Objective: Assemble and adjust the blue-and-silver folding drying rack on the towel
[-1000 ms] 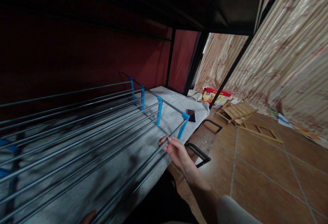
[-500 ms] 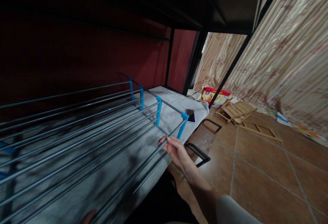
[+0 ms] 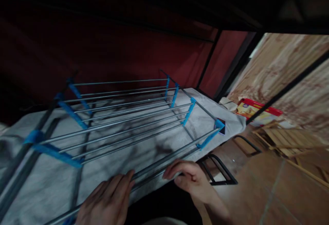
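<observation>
A metal rack (image 3: pixel 142 119) of grey rods and blue plastic joints lies over a pale bed cover (image 3: pixel 205 101). My left hand (image 3: pixel 106 199) is wrapped over the rack's front rod, low in the picture. Farther right along that same side, my right hand (image 3: pixel 191 178) has its fingers bent, with a gap between thumb and fingers. Its fingertips are close to the lower front rod; whether they touch it I cannot tell. Beyond the rack's right end lies a dark phone (image 3: pixel 222 127), partly behind a blue joint.
Black bed-frame posts (image 3: pixel 210 60) and a dark upper bunk surround the space, with a red wall (image 3: pixel 144 53) behind. Black metal steps (image 3: pixel 221 170) stand at the bed's right side. Wooden slats (image 3: pixel 290 137) and a red-yellow box (image 3: pixel 257 111) rest on the tiled floor (image 3: pixel 280 190).
The view has turned left, bringing the rack's left end into sight. My right hand has let go of the front rod. More of my left hand now shows, gripping that rod.
</observation>
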### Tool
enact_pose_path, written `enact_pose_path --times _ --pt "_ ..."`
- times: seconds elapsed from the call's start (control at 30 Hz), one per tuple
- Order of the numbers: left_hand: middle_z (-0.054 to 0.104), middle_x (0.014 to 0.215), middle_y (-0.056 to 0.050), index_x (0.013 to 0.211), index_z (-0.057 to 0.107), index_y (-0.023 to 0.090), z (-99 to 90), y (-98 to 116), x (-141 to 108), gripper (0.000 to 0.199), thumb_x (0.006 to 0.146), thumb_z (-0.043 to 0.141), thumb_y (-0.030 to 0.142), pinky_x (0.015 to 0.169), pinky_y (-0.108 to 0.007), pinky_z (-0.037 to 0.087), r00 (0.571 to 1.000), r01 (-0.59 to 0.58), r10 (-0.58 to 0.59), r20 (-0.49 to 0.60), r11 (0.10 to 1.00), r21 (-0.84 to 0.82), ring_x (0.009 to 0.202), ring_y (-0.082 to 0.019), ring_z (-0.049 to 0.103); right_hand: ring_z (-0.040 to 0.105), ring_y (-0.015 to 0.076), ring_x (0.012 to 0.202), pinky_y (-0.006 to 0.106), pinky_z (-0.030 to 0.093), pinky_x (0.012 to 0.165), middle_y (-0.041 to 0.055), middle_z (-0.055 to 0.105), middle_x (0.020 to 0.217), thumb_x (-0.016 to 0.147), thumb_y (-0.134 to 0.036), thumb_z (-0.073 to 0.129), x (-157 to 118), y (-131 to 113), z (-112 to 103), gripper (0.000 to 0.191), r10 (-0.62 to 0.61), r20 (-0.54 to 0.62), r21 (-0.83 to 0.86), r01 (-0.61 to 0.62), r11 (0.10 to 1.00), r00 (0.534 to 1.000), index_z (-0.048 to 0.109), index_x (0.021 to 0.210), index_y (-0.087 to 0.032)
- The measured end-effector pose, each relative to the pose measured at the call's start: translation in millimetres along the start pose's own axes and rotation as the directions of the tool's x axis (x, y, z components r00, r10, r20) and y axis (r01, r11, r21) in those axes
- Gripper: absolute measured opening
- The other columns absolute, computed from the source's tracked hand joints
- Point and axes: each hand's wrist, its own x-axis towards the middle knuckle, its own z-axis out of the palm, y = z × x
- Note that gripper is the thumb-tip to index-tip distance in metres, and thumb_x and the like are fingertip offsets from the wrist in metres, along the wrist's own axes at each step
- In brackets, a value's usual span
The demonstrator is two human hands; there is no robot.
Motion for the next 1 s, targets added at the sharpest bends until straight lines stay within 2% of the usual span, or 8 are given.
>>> enact_pose_path --times 0.2,0.37,0.57,0.63,0.73,0.83,0.9,1.0 --pt "0.071 0.089 -0.004 0.114 0.064 0.018 -21.6 17 26 0.025 0.097 0.046 0.016 0.069 -0.033 0.051 0.991 0.107 -0.107 0.076 0.994 0.001 0.073 -0.018 0.066 0.062 0.0216 0.115 0.049 0.038 0.112 0.0064 0.069 0.121 0.098 -0.021 0.056 30 3 -3 0.037 -0.296 0.103 -0.77 0.264 0.581 0.95 0.06 0.134 -0.027" --pt "0.071 0.098 -0.005 0.119 0.062 0.02 -25.5 21 29 0.025 0.097 0.051 0.017 0.079 -0.036 0.051 0.974 0.204 -0.197 0.109 0.977 -0.059 0.085 -0.019 0.066 0.064 0.0161 0.089 0.041 0.039 0.104 0.0035 0.07 0.097 0.1 -0.016 0.051 41 16 -5 0.036 -0.319 0.219 -0.86 0.337 0.384 0.922 0.06 0.135 -0.022" --pt "0.067 0.117 -0.006 0.12 0.062 0.022 -57.8 21 8 0.03 0.092 0.058 0.011 0.104 -0.04 0.043 0.936 0.297 -0.311 -0.166 0.949 -0.102 0.11 -0.02 0.062 0.062 0.0179 0.092 0.038 0.039 0.098 0.0043 0.069 0.099 0.1 -0.015 0.051 40 18 -13 0.037 -0.361 0.273 -0.85 0.399 0.342 0.892 0.059 0.135 -0.024" --pt "0.067 0.115 -0.006 0.116 0.064 0.024 -73.9 11 -8 0.028 0.091 0.06 0.011 0.103 -0.041 0.044 0.842 0.43 -0.431 -0.325 0.899 -0.078 0.109 -0.021 0.062 0.062 0.0179 0.091 0.038 0.04 0.096 0.0044 0.069 0.1 0.099 -0.015 0.053 39 18 -14 0.039 -0.379 0.285 -0.842 0.42 0.34 0.88 0.057 0.137 -0.024" --pt "0.066 0.118 -0.006 0.113 0.067 0.024 -92.5 -15 -32 0.021 0.094 0.06 0.025 0.105 -0.041 0.044 0.539 0.684 -0.662 -0.521 0.705 -0.188 0.114 -0.024 0.06 0.062 0.0181 0.09 0.037 0.04 0.095 0.0046 0.069 0.099 0.099 -0.015 0.053 38 19 -16 0.04 -0.384 0.301 -0.836 0.435 0.335 0.873 0.057 0.138 -0.023" --pt "0.069 0.109 -0.006 0.116 0.065 0.022 -95.6 -42 -47 0.035 0.096 0.053 0.047 0.099 -0.038 0.049 0.23 0.731 -0.906 -0.356 0.402 -0.551 0.108 -0.023 0.063 0.062 0.0184 0.089 0.037 0.041 0.094 0.0045 0.07 0.098 0.098 -0.015 0.055 38 19 -17 0.04 -0.396 0.303 -0.836 0.441 0.325 0.867 0.058 0.137 -0.024" --pt "0.07 0.093 -0.007 0.111 0.067 0.019 -90.2 -53 -49 0.048 0.094 0.047 0.059 0.084 -0.036 0.055 0.172 0.65 -0.984 -0.055 0.156 -0.744 0.091 -0.023 0.067 0.063 0.0183 0.089 0.037 0.041 0.094 0.0045 0.071 0.099 0.097 -0.014 0.057 37 19 -17 0.041 -0.397 0.304 -0.837 0.442 0.323 0.866 0.058 0.137 -0.024" --pt "0.067 0.073 -0.007 0.093 0.071 0.016 -81.1 -57 -45 0.057 0.091 0.043 0.066 0.062 -0.033 0.053 0.209 0.567 -0.955 0.212 -0.058 -0.822 0.067 -0.021 0.064 0.064 0.018 0.089 0.037 0.041 0.095 0.0041 0.071 0.099 0.097 -0.015 0.057 36 20 -20 0.043 -0.381 0.311 -0.838 0.441 0.323 0.871 0.058 0.139 -0.025"
